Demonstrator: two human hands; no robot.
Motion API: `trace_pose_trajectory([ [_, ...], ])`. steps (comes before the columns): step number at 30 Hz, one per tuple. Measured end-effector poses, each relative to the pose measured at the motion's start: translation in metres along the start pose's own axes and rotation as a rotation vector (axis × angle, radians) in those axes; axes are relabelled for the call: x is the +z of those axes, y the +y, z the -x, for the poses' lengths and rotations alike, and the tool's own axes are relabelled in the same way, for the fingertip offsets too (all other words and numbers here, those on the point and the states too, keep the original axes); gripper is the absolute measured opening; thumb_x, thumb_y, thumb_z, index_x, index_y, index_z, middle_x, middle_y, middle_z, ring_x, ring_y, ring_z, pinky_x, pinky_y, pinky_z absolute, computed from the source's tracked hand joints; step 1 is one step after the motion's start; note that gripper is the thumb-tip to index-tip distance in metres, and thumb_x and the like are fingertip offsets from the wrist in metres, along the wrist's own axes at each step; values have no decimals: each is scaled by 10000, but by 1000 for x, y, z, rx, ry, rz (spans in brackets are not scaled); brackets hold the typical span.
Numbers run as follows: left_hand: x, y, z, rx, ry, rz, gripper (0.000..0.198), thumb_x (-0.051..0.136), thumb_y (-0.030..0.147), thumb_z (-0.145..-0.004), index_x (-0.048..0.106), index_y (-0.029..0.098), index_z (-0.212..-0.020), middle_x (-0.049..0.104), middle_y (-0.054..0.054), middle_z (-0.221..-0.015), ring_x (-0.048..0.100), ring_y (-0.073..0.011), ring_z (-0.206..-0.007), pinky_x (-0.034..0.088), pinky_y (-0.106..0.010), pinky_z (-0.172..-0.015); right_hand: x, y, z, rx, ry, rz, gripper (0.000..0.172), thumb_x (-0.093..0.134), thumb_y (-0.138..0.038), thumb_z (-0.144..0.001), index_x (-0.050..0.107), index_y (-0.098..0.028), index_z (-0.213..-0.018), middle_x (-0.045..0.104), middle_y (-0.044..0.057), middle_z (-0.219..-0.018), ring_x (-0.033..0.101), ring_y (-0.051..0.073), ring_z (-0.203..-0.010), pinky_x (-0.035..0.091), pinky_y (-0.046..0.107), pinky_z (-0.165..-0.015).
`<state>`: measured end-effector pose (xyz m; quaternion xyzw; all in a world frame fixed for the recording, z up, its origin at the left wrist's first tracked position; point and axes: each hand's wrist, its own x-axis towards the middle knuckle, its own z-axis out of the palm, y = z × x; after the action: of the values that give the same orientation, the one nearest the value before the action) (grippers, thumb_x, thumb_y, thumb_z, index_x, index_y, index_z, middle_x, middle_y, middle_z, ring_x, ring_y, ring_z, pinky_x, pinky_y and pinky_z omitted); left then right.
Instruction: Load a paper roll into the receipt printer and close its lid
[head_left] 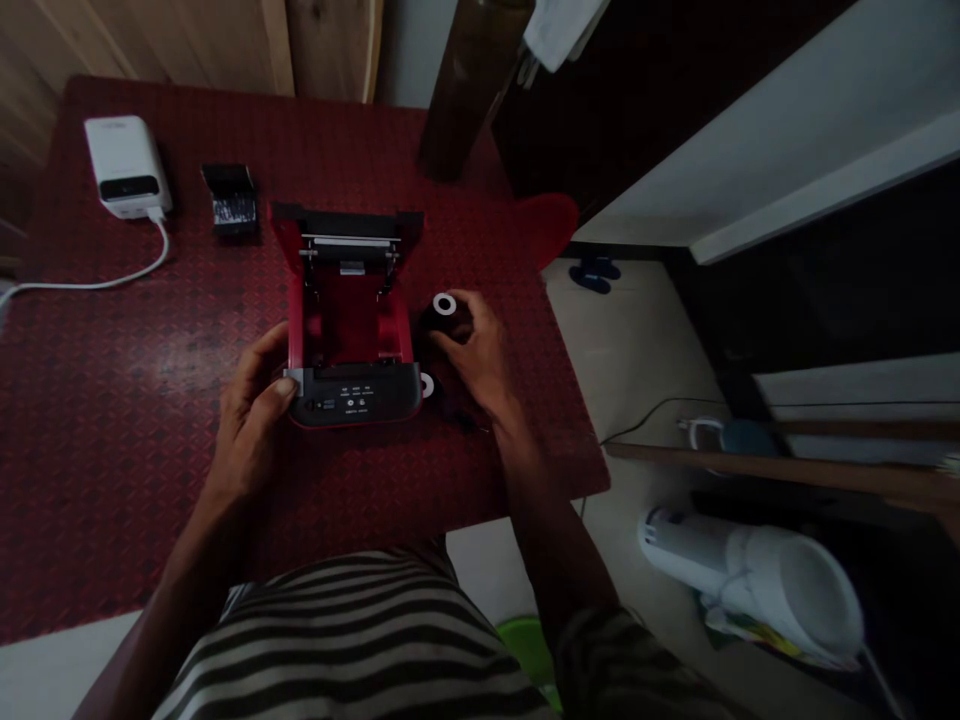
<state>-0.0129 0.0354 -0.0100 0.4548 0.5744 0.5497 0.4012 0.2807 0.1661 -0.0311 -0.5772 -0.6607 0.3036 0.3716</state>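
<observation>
A red and black printer (352, 390) lies on the table with its lid raised and its red inner bay showing. My left hand (255, 410) grips its front left corner, thumb on the black panel and fingers along the side. Just right of the printer, my right hand (476, 345) is closed around a dark ribbon roll (444, 304) with a white ring-shaped end. A second white ring-shaped end (427, 385) shows beside the printer's front right corner; the rest of that piece is too dark to make out.
The red patterned table (187, 330) carries a white power bank (127, 165) with a white cable, a small open black box (231, 205) and a tall dark cylinder (472, 90). To the right, a white cylindrical container (750, 580) lies low, near a wooden bar (750, 465).
</observation>
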Motion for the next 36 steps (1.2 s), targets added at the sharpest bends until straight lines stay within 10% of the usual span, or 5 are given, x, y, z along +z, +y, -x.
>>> trace_pose_trajectory([
  [8,-1,6,3,-30,-39,21,632,840,689,-1047,799,360,-1585,804,-66,-1630,721,-429,-1568,611,-598,-1342,-21,-13,0,-86,45,-41,273,713,-311,-951,737,-277,-1221,868,59,-1242,799,278,-1199,641,473,-1106],
  [15,3,9,5,-48,-33,54,614,830,638,-1059,785,339,-1593,801,-88,-1627,735,-427,-1550,616,-619,-1331,-66,-100,16,-222,-196,-97,430,836,-333,-983,691,-337,-1388,875,17,-1290,844,263,-1186,713,435,-1026],
  [23,5,14,4,-10,-72,64,585,779,574,-1072,756,284,-1580,795,-133,-1641,733,-425,-1554,614,-649,-1313,-22,-153,6,-487,-458,285,288,781,-56,-1007,814,-265,-1203,877,32,-1205,810,276,-1139,660,457,-1084],
  [36,3,16,5,-44,-109,64,587,744,546,-1095,717,289,-1622,780,-125,-1655,732,-424,-1561,633,-621,-1293,18,-190,7,-291,-552,882,278,642,-41,-1120,880,-172,-1182,906,166,-1222,820,346,-1189,623,428,-1010],
])
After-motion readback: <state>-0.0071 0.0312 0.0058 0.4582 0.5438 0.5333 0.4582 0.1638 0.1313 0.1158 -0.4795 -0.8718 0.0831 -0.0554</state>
